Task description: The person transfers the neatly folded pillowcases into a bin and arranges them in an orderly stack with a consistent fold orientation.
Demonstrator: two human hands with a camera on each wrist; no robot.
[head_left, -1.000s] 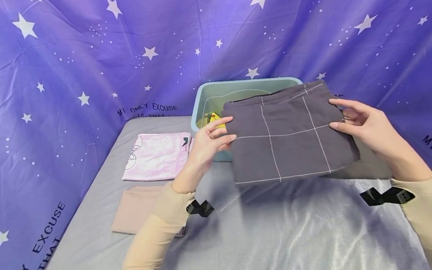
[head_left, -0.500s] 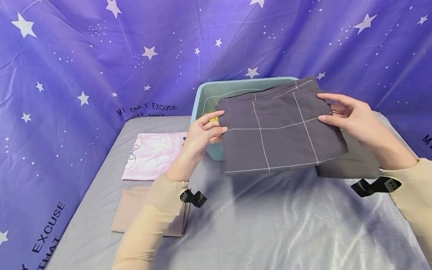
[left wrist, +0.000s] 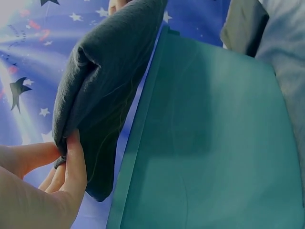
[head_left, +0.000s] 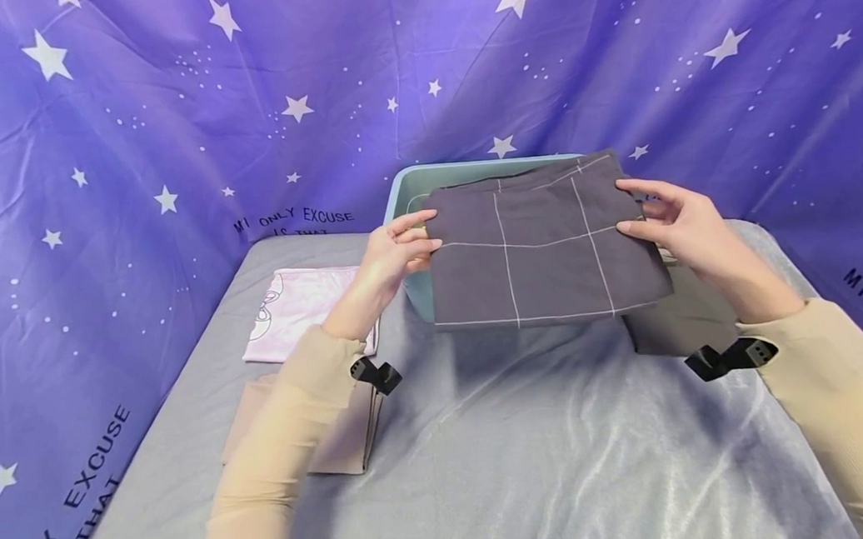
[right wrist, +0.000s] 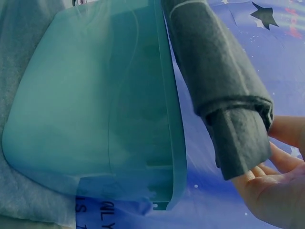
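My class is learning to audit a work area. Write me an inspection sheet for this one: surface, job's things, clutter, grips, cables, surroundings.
Surface: grey cover, creased toward the front.
Job's things: folded dark grey cloth with white lines, held up, hiding much of the blue-green bin in the head view.
Clutter: folded pink cloth and folded beige cloth on the left, the latter partly hidden by the left sleeve; folded grey-brown cloth on the right.
Grips: left-hand grip and right-hand grip pinch opposite sides of the dark grey cloth.
Cables: nothing seen.
Surroundings: purple curtain with white stars and black lettering.
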